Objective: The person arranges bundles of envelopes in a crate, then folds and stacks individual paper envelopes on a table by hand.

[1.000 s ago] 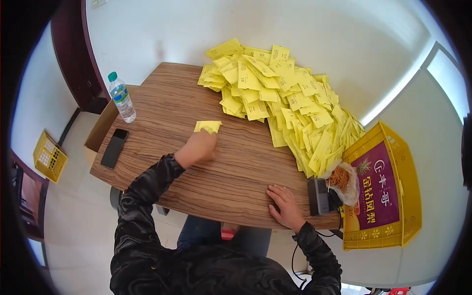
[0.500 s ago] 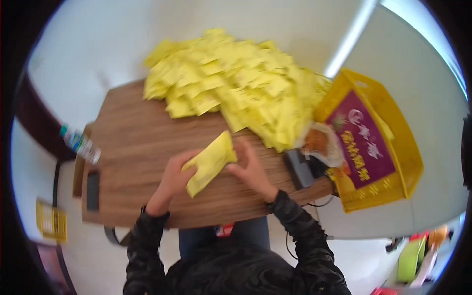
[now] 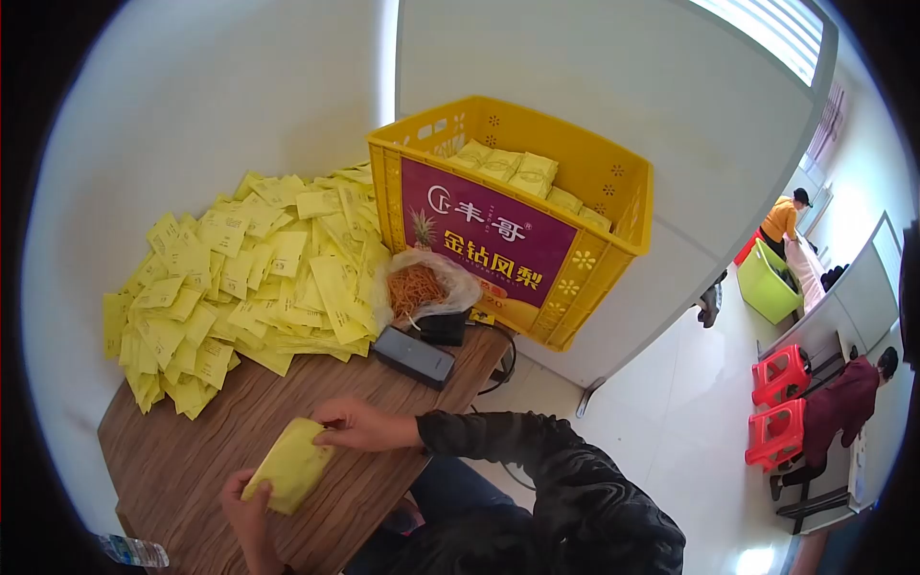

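Note:
A thick stack of yellow paper packets [image 3: 290, 471] is held up over the wooden table, slightly tilted. My left hand [image 3: 247, 517] grips its lower left end, with the thumb on top. My right hand [image 3: 362, 427] pinches the upper right corner between thumb and fingers. Beyond both hands lies a big heap of loose yellow packets [image 3: 225, 287] with printing on them. Right of the heap, a clear plastic bag [image 3: 455, 285] holds thin orange-brown rubber bands [image 3: 414, 290].
A yellow crate [image 3: 599, 235] with a purple label contains several yellow bundles [image 3: 532, 175]. A dark grey box [image 3: 414, 357] sits near the table's [image 3: 192, 460] right edge. At lower left is a water bottle [image 3: 134, 550]. Red stools [image 3: 778, 433] and two people are farther off right.
My view has swung to the right, bringing the crate and room into sight. My right hand, earlier partly open beside the stack, now pinches its corner. My left hand keeps its grip.

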Demonstrator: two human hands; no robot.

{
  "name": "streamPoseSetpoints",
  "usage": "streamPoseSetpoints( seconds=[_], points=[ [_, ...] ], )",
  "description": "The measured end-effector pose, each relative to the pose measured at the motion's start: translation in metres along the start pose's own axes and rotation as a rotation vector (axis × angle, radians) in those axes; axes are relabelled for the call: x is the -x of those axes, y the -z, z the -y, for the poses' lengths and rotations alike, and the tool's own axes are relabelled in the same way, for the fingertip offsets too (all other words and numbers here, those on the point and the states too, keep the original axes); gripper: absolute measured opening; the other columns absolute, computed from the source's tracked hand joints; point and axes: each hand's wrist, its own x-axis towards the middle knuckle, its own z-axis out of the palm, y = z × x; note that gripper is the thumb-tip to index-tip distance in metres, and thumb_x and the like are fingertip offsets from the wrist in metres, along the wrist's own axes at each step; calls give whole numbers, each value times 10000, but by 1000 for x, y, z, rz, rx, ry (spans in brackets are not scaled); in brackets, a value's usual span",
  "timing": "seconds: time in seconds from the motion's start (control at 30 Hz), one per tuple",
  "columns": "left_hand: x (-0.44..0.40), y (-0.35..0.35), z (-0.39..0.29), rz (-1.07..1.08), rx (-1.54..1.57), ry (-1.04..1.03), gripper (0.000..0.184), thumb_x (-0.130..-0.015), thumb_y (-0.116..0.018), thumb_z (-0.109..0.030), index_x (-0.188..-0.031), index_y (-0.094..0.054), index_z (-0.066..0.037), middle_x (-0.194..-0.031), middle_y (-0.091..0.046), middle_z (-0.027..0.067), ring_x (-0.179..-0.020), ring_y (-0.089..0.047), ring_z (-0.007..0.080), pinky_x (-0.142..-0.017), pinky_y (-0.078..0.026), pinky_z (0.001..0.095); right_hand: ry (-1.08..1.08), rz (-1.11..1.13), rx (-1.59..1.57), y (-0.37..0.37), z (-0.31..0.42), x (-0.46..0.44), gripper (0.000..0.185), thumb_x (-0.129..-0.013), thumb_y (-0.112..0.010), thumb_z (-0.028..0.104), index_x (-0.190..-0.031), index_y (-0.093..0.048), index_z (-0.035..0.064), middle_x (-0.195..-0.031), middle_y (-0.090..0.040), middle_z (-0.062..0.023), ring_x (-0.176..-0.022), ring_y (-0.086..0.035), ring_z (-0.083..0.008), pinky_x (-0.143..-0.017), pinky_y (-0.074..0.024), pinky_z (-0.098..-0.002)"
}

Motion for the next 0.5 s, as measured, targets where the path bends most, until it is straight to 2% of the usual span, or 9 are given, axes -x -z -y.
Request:
streamPoseSetpoints(
  seconds=[0.07, 0.1, 0.13, 0.17, 0.23, 0.33, 0.4, 0.47, 0.5],
  points=[
    [-3, -7, -19, -9, -305, -301, 248, -803, -697, 57, -1044, -675, 5, -1059, -724, 149, -925, -690, 252, -826, -550, 333, 452, -27, 453, 15, 17, -10, 44, -908, -651, 90, -927, -691, 86, -925, -642, -30, -836, -597, -225, -880, -505, -372],
    [-3, -14, -23, 4, -443, -480, 221, -803, -691, 38, -1017, -682, -16, -1069, -731, 131, -972, -694, 284, -865, -546, 370, 450, -28, 442, 20, 16, -11, 44, -908, -651, 90, -927, -691, 86, -925, -642, -30, -836, -597, -225, -880, -505, -372],
    [-2, -21, -24, 15, -585, -654, 195, -803, -685, 19, -990, -690, -36, -1078, -738, 112, -1020, -698, 316, -904, -543, 407, 501, 64, 601, 25, 11, -10, 31, -896, -651, 102, -901, -680, 94, -923, -636, -37, -858, -592, -244, -918, -485, -404],
    [1, -26, -18, 4, -599, -635, 195, -803, -685, 19, -990, -690, -36, -1078, -738, 112, -1020, -698, 316, -904, -543, 407, 553, 163, 754, 29, 1, -8, 24, -883, -651, 115, -875, -669, 102, -922, -630, -43, -880, -586, -263, -956, -466, -436],
    [6, -33, 5, 261, -989, -705, 172, -827, -660, -35, -996, -696, -47, -1101, -741, 74, -1089, -685, 331, -971, -520, 430, 666, 370, 1055, 32, -25, -1, 40, -857, -651, 140, -824, -648, 117, -919, -618, -56, -924, -576, -301, -1032, -428, -500],
    [26, -35, 26, 276, -1119, -593, 215, -834, -666, -105, -1040, -689, -47, -1165, -725, 78, -1170, -656, 342, -1007, -499, 438, 582, 419, 1026, 26, -53, 11, 135, -863, -627, 185, -750, -604, 114, -929, -601, -58, -960, -564, -282, -1105, -349, -552],
    [29, -33, 10, 380, -986, -460, 285, -822, -707, -160, -1083, -693, -48, -1282, -678, 98, -1253, -601, 365, -1035, -478, 445, 455, 420, 1115, 31, -40, 11, 120, -870, -617, 190, -781, -632, 112, -982, -618, -61, -992, -580, -273, -1144, -336, -544],
    [30, -27, -4, 480, -977, -377, 403, -808, -749, -230, -1162, -686, -46, -1386, -614, 109, -1347, -519, 373, -1103, -422, 475, 297, 470, 1254, 33, -26, 9, 147, -918, -585, 183, -980, -663, 75, -1173, -643, -80, -1187, -571, -288, -1171, -313, -567],
    [27, -27, -10, 447, -988, -345, 403, -808, -749, -230, -1162, -686, -46, -1386, -614, 109, -1347, -519, 373, -1103, -422, 475, 325, 496, 1225, 23, -23, 6, 147, -918, -585, 183, -980, -663, 75, -1173, -643, -80, -1187, -571, -288, -1171, -313, -567]
  ],
)
